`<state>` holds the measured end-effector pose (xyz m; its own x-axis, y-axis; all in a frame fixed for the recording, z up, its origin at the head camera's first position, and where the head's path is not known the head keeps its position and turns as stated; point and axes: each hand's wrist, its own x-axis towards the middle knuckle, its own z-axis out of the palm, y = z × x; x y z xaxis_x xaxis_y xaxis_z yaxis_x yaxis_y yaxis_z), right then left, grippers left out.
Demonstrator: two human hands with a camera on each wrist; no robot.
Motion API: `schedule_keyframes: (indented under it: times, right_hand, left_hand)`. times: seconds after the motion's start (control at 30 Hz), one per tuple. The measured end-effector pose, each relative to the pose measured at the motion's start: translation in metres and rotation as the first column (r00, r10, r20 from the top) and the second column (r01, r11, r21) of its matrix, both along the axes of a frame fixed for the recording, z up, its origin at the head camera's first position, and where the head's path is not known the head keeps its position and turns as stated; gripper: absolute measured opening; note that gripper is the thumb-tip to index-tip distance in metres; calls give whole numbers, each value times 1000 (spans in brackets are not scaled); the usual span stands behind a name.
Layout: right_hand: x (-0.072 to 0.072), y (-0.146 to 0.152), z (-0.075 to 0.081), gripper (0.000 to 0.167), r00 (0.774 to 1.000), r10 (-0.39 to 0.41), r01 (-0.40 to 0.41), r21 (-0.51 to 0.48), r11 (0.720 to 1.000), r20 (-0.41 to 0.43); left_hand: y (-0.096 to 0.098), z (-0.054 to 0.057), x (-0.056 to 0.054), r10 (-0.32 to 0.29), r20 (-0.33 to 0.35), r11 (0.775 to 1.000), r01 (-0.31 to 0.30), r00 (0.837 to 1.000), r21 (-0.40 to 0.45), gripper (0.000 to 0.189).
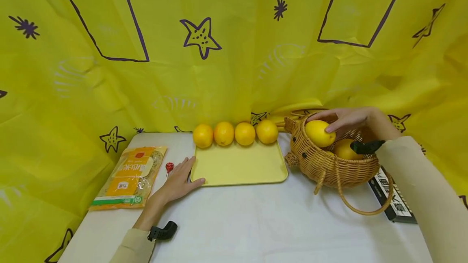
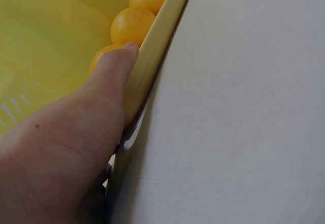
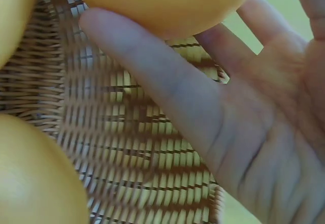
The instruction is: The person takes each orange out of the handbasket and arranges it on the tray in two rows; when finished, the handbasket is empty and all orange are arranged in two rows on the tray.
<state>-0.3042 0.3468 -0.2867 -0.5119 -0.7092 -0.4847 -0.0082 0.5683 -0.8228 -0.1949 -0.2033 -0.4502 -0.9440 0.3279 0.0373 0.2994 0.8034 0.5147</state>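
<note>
In the head view my right hand (image 1: pixel 345 120) pinches a yellow lemon (image 1: pixel 319 133) between thumb and fingers at the mouth of a wicker basket (image 1: pixel 318 169). The right wrist view shows the thumb (image 3: pixel 152 76) against the underside of the lemon (image 3: pixel 162 3). Inside the basket lies an orange (image 1: pixel 347 150), with another yellow fruit partly hidden. My left hand (image 1: pixel 179 181), thumb and fingers spread, touches the left end of a pale yellow tray (image 1: pixel 239 167). Several oranges (image 1: pixel 224 133) stand in a row along the tray's far edge.
Left of the tray lie a red lollipop (image 1: pixel 169 167) and an orange-and-clear food package (image 1: pixel 128 177). A black-and-white box (image 1: pixel 395 202) sits partly under the basket, whose handle (image 1: pixel 365 213) hangs toward the front. A yellow cloth (image 1: pixel 234 76) hangs behind the white table (image 1: pixel 263 222).
</note>
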Motion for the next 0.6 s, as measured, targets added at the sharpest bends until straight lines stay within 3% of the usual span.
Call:
schedule_keyframes:
  times: [0.27,0.37,0.47,0.6]
  right_hand:
    - [11,16,21,57,989,-41,26,-106,994,-140]
    - [18,17,25,57,973,-88,54,-162,985,-215]
    - [26,9,29,57,940,-177,110,-232,967,-292]
    - [39,-14,35,56,870,-333,223,-314,923,-363]
  left_hand:
    - [0,-2,1,-6,2,1000,6,1000,11,93]
    - [-1,-3,1,-6,-2,1000,6,1000,14,93]
    - [-2,-4,0,-3,-6,1000,3,1000,3,93]
    - [-2,-2,-2,-1,-5,1000,1,1000,-5,92]
